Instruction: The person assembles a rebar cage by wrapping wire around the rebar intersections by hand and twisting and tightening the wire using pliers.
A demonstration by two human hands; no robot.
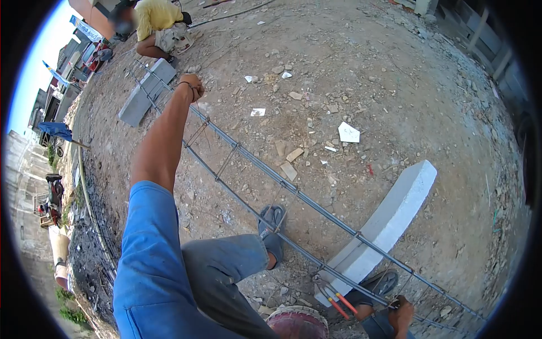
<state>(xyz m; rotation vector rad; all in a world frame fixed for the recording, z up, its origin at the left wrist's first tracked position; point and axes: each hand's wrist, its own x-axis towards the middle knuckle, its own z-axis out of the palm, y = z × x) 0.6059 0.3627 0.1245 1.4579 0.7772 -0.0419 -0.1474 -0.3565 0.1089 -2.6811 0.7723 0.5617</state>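
A long rebar cage [257,161], steel bars with thin wire stirrups, runs diagonally from upper left to lower right. My left hand [193,87] is closed in a fist beside its far part; a thin wire or stirrup shows below the fingers, but what they grip is hidden. At lower right my right hand [401,315] closes around the near lower bar, its fingers partly hidden. Orange-handled pliers [342,303] are by that bar, left of my right hand. Concrete blocks, one near [381,226] and one far [148,93], lie under the cage.
A co-worker in a yellow shirt [158,17] squats beyond the far block. My sandalled foot [273,229] is by the cage, and a reddish bucket-like object [297,325] is below me. White tile pieces [349,133] and rubble litter the dirt. Parked vehicles [52,198] stand at left.
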